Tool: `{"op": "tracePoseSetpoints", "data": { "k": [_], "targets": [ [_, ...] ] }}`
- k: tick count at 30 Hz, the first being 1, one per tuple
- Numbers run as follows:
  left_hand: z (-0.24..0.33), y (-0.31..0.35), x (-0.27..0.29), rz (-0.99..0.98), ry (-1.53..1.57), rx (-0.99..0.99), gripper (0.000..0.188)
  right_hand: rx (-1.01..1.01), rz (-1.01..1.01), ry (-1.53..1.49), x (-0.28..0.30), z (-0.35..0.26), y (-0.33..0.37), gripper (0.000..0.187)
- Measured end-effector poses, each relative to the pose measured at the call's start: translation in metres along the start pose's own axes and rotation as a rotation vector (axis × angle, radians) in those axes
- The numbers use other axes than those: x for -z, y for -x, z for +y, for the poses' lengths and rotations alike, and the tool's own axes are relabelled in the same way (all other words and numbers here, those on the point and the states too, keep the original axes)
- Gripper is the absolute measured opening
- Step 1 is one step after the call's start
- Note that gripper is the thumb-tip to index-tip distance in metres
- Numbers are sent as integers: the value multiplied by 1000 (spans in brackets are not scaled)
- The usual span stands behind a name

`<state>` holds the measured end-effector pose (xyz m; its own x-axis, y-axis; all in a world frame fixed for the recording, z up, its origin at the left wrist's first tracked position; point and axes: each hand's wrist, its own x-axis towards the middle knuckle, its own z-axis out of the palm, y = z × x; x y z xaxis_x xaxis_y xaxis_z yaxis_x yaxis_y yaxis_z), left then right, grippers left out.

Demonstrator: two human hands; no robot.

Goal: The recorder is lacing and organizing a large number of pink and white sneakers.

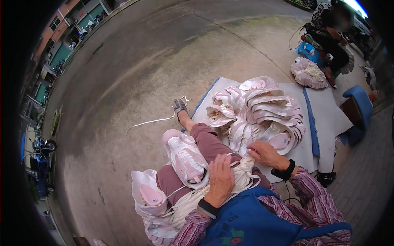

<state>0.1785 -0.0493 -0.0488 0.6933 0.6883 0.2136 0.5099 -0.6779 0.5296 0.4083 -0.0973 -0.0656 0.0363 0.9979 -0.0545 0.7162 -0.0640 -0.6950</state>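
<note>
Across my lap lies a thick bundle of cream-white shoelaces [193, 201], with a bunched knot [247, 163] of them at its right end. My left hand [221, 174] rests over the bundle, fingers stretched out, beside the heel of a pink-and-white sneaker upper [186, 158] on my thigh. Close to the knot is my right hand [269, 156], its fingers loosely bent and apart; no lace shows clearly in its grip. Another upper with a pink insole [150, 195] sits by my left leg, on top of more white-and-pink pieces.
A large pile of nested pink-and-white uppers [273, 104] lies on a pale sheet [305, 149] to the right. One loose lace [152, 121] trails over the concrete by my foot. A blue chair [361, 108] stands farther right. Beyond, a seated person [328, 37] works beside another pile [308, 73].
</note>
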Motion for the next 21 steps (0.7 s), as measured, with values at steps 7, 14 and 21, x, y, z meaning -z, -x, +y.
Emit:
{"op": "tracePoseSetpoints", "data": {
  "k": [7,14,21],
  "targets": [
    [-27,-2,-1,-54,-130,46,30,176,-132,24,-39,3,-45,24],
    [-16,0,1,-96,36,6,33,-60,-9,-422,-10,7,-42,19],
    [11,6,-7,-127,10,-90,67,-424,143,-1032,39,10,-25,15]
  ]
}}
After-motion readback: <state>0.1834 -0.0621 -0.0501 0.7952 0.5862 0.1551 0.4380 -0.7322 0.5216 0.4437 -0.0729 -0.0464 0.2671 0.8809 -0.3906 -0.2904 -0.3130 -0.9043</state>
